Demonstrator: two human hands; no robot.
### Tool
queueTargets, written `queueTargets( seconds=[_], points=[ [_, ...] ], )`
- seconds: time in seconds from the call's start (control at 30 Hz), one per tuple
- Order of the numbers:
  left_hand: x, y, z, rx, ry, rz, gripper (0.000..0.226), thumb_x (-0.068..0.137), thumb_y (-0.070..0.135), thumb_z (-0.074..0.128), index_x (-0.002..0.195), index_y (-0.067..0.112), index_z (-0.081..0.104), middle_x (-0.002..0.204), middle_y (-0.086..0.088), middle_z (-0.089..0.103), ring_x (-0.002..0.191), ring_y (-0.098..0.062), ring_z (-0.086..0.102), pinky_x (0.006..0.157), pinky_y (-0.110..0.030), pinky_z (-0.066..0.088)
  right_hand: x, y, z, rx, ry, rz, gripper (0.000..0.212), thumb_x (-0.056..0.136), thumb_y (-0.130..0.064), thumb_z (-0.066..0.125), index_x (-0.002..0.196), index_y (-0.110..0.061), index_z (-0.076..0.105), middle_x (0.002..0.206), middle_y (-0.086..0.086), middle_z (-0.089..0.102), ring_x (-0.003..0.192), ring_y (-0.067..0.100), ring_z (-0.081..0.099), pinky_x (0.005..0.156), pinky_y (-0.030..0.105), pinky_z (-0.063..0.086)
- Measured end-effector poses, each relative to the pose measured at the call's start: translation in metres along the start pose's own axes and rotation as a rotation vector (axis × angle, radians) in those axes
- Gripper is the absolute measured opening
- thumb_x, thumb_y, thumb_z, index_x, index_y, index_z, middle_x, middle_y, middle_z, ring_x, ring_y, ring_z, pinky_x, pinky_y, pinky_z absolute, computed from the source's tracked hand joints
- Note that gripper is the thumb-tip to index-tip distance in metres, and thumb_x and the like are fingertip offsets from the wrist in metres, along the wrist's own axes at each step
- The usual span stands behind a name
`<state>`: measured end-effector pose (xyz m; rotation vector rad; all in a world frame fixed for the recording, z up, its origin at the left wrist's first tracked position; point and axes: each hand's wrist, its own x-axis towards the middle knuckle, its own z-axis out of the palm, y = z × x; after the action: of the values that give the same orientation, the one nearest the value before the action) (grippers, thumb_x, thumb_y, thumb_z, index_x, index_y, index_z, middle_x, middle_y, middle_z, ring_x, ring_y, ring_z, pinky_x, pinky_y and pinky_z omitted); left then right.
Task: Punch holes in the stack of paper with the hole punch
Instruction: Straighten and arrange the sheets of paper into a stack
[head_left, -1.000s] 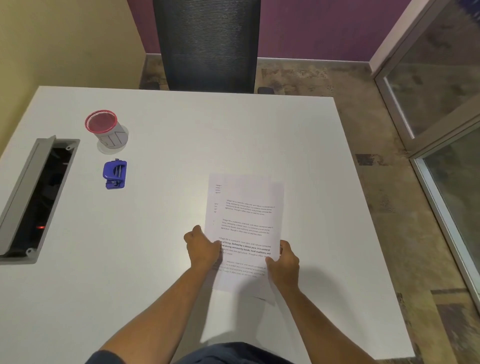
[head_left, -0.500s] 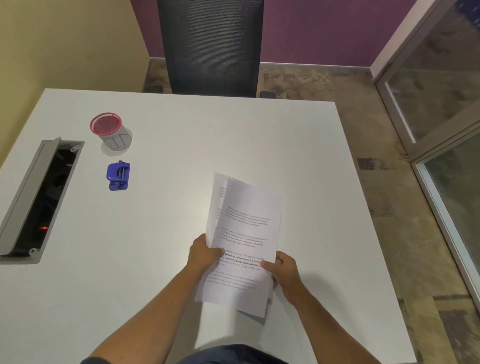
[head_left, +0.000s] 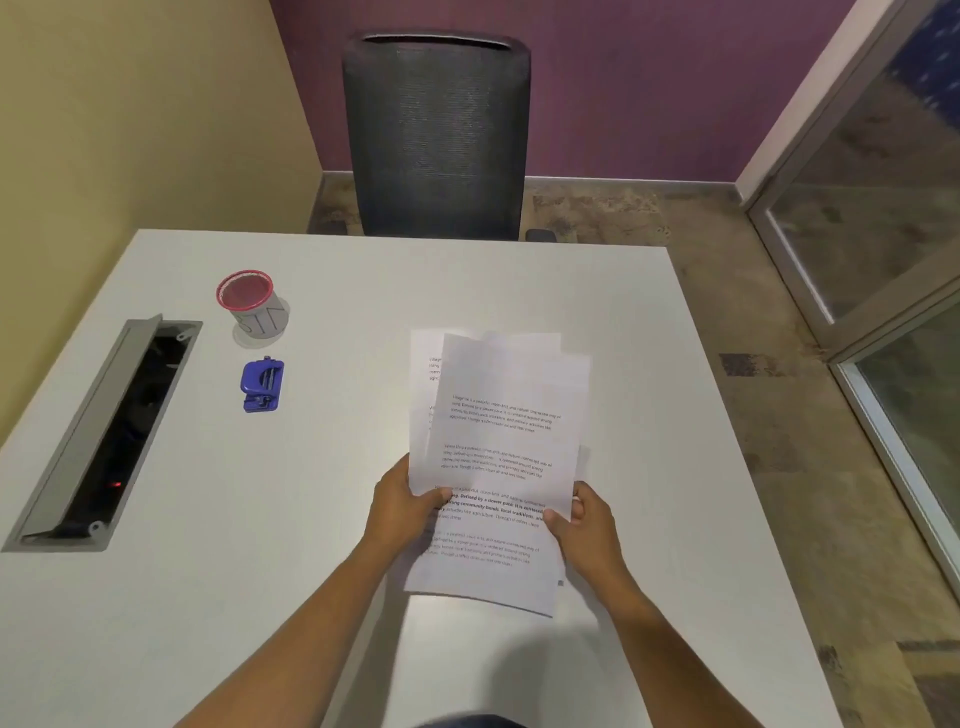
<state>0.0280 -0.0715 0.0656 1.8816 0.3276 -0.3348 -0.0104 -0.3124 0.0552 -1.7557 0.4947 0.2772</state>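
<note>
Left hand and right hand both grip the paper, sheets fanned. Square edges on table first; punch untouched.

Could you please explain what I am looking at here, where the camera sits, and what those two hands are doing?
There is no machine: a person wears a wide-angle camera on the head, looking forward and down, so the two bare arms entering from below are their own. The left hand and right hand each grip a side of a stack of printed paper, whose sheets are fanned and uneven. On the white table lie a blue hole punch, untouched, a red-rimmed cup and an open cable hatch. A dark mesh chair stands at the far side.
</note>
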Motion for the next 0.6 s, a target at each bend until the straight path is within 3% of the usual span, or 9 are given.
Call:
queueTargets(
  seconds=[0.17, 0.23, 0.43, 0.6],
  points=[
    [-0.002, 0.035, -0.012, -0.116, 0.085, 0.137, 0.038, 0.076, 0.014, 0.081, 0.103, 0.031, 0.061, 0.100, 0.015, 0.070, 0.088, -0.002, 0.069, 0.079, -0.026, 0.056, -0.002, -0.041, -0.010, 0.135, 0.033, -0.150, 0.031, 0.087, 0.005, 0.063, 0.109, -0.017, 0.060, 0.106, -0.001, 0.070, 0.094, 0.007, 0.070, 0.071, 0.017, 0.054],
    [-0.003, 0.044, -0.017, -0.129, 0.116, 0.183, 0.039, 0.076, 0.015, 0.081, 0.108, 0.024, 0.062, 0.102, 0.014, 0.070, 0.091, -0.001, 0.068, 0.083, -0.029, 0.056, -0.003, -0.054, -0.013, 0.143, 0.038, -0.215, 0.033, 0.087, 0.006, 0.063, 0.113, -0.014, 0.060, 0.107, -0.002, 0.069, 0.092, 0.001, 0.068, 0.074, 0.016, 0.053],
    [-0.015, 0.059, -0.023, -0.182, 0.204, 0.302, 0.053, 0.075, 0.019, 0.082, 0.121, 0.021, 0.057, 0.114, 0.005, 0.067, 0.106, -0.012, 0.064, 0.092, -0.033, 0.052, 0.000, -0.072, -0.014, 0.102, 0.044, -0.313, 0.042, 0.085, -0.007, 0.070, 0.124, -0.013, 0.056, 0.113, -0.003, 0.069, 0.099, 0.003, 0.066, 0.087, 0.022, 0.053],
    [-0.023, 0.056, -0.023, -0.192, 0.208, 0.335, 0.063, 0.070, 0.016, 0.083, 0.118, 0.039, 0.050, 0.116, 0.003, 0.063, 0.110, -0.021, 0.060, 0.097, -0.041, 0.048, -0.006, -0.073, -0.009, 0.040, -0.014, -0.347, 0.047, 0.085, -0.003, 0.067, 0.123, -0.025, 0.051, 0.116, -0.010, 0.062, 0.104, 0.002, 0.061, 0.086, 0.019, 0.050]
  ],
)
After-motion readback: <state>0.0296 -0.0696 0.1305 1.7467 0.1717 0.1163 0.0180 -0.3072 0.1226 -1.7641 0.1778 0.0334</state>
